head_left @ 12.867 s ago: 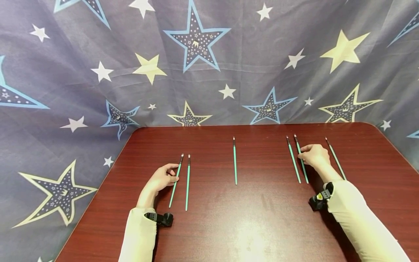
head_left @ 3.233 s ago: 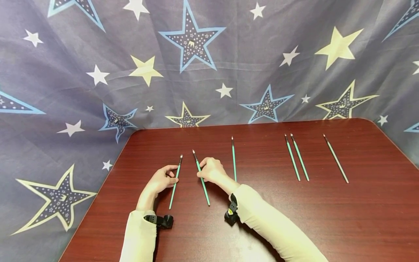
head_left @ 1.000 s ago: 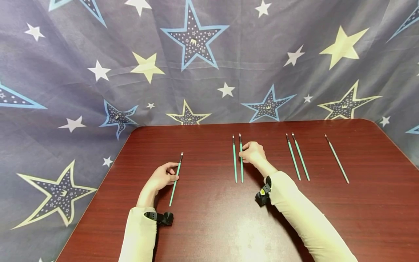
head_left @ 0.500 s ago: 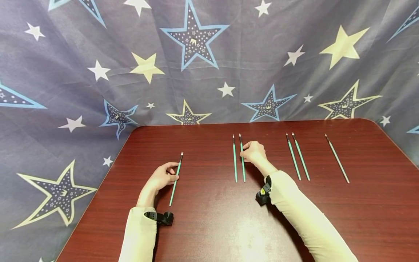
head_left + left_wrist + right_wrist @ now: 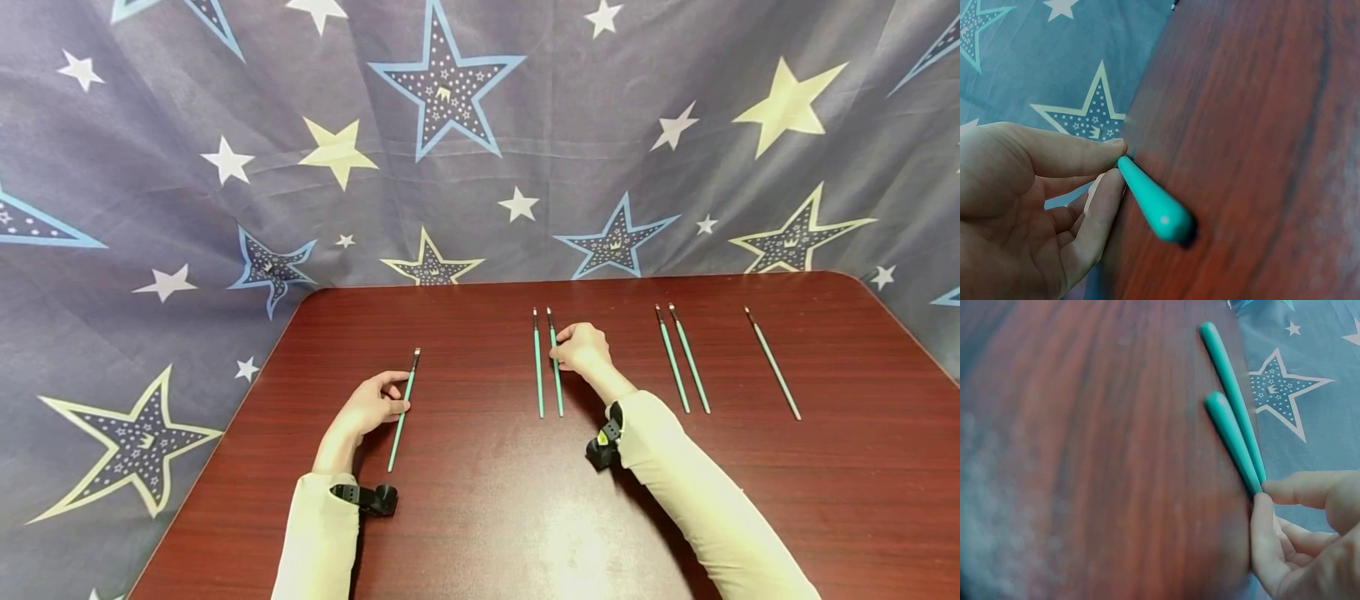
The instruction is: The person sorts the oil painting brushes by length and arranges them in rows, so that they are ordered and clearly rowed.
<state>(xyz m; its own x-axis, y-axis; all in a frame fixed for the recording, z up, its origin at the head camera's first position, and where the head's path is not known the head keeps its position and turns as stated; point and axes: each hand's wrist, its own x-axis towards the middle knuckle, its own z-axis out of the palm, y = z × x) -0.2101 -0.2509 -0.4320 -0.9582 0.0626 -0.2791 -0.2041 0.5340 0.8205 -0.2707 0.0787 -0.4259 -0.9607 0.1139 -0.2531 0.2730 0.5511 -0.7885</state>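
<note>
At the left of the table, my left hand (image 5: 369,407) pinches a thin turquoise paintbrush (image 5: 398,435) between thumb and finger. Its rounded handle end (image 5: 1157,209) points toward the camera in the left wrist view. Around the table's middle, my right hand (image 5: 585,350) pinches a second turquoise paintbrush (image 5: 558,392) partway up its handle. Just left of that one, a similar paintbrush (image 5: 539,383) lies nearly parallel, a narrow gap between them. The right wrist view has the held handle (image 5: 1232,434) in front of its neighbour's handle (image 5: 1229,375).
Farther right lie two close paintbrushes, an inner one (image 5: 673,367) and an outer one (image 5: 692,367), with a lone paintbrush (image 5: 776,371) beyond. The dark red wooden table (image 5: 480,500) ends at a star-patterned cloth (image 5: 480,192) behind and on the left.
Since about three seconds ago, my right hand has carried its paintbrush rightward from near the left one to beside the middle one. Lately its handle end shifted slightly right. My left hand stayed put.
</note>
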